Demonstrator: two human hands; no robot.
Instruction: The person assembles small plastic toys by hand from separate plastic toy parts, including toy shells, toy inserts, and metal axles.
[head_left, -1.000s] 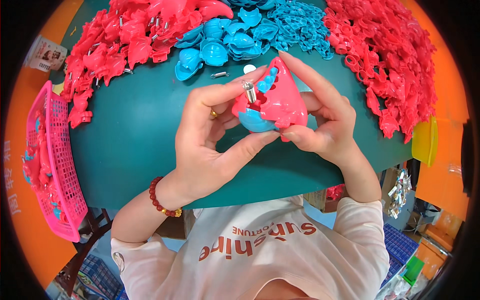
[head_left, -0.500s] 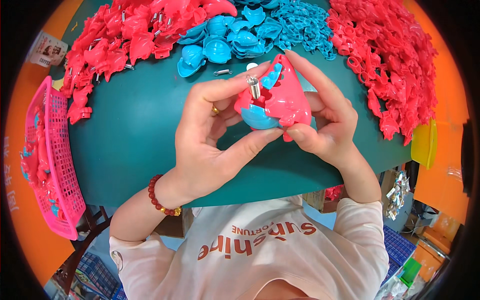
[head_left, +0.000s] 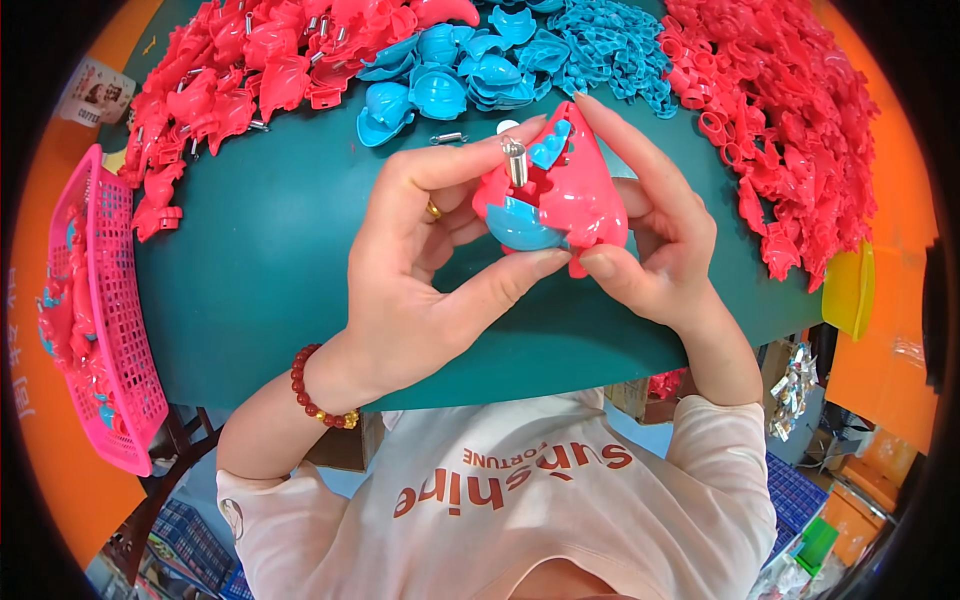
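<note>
Both hands hold one plastic toy (head_left: 570, 195) above the teal table (head_left: 260, 260): a pink shell with a blue piece set into it. My left hand (head_left: 420, 270) grips its left side, thumb under the blue part, index finger along the top. A small silver metal cylinder (head_left: 516, 160) stands at the toy's top left, beside that fingertip. My right hand (head_left: 650, 230) wraps the pink shell from the right, its fingers over the top. A ring and a red bead bracelet (head_left: 312, 388) are on the left hand and wrist.
Heaps of pink shell parts (head_left: 240, 70) lie at the table's far left, blue parts (head_left: 440, 80) in the far middle, more pink pieces (head_left: 790, 120) at the right. A loose metal spring (head_left: 447, 138) lies near the blue heap. A pink mesh basket (head_left: 100, 300) holding parts hangs at the left edge.
The toy has stayed in both hands, turned slightly. The left index finger has shifted along the top by the metal cylinder.
</note>
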